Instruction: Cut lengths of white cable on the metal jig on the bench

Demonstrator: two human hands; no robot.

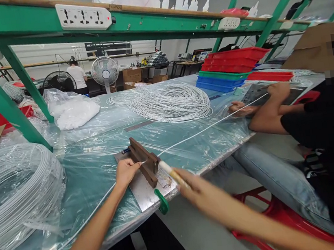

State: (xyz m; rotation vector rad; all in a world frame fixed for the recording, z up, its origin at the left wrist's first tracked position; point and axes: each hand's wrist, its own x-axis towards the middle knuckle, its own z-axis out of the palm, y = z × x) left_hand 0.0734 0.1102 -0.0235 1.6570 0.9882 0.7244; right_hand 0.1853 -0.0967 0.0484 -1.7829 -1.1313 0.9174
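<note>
Apparently, we're working wire [199, 134] through the jig [152, 161].
At its nine o'clock, our left fingers [135, 167] pinch the wire; at four, our right fingers [189, 177] grip a handle [173, 171]. Next likely needs steadiness.

Brown fixture [152, 162], white cable [199, 132], green clamp [162, 203]

Between the bagged cable coil [47, 186] on the left and the brown wooden fixture [146, 164], a stretch of film-covered worktop [89, 168] leaves room for hands to pass. Beyond the fixture, a loose coil [170, 104] blocks the middle. A white cable [198, 132] slants right to a co-worker's hand [279, 91], barring a low sweep there. The stacked trays [224, 68] close off the far right. A green clamp [162, 201] juts over the near edge; overhead, the green shelf beam [147, 25] limits lifting.
</note>
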